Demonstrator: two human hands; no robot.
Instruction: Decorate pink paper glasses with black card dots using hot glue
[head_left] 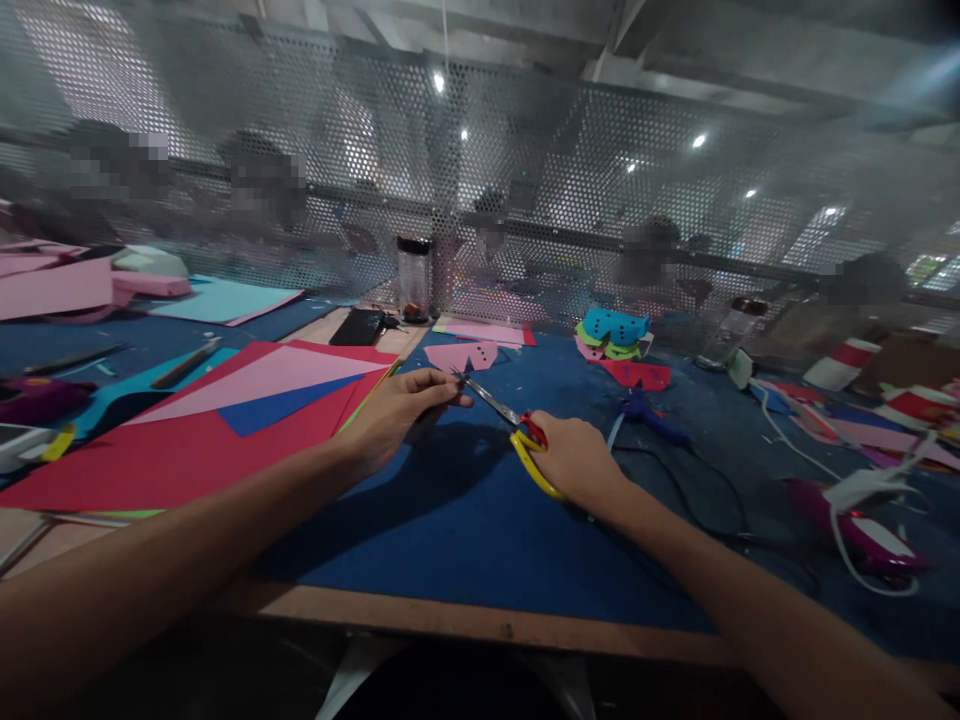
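Note:
My right hand (574,455) grips a pair of scissors (491,400) with red and yellow handles, the blades pointing away to the left. At the blade tips, my left hand (409,405) is closed in a pinch. A small dark bit shows by its fingertips, too small to name. Just beyond lies a pink paper cutout (461,356) with black dots and a notch. Further right are a red cutout (637,374) and a stack of blue and green cutouts (615,328). Behind my right hand rests a dark blue glue gun (654,415).
Red, pink and blue paper sheets (225,440) lie left. A black phone (358,326) and a lidded jar (414,280) stand behind. Right, a purple glue gun (862,530) sits among white cords. A perforated metal screen (525,130) closes the back, with people beyond.

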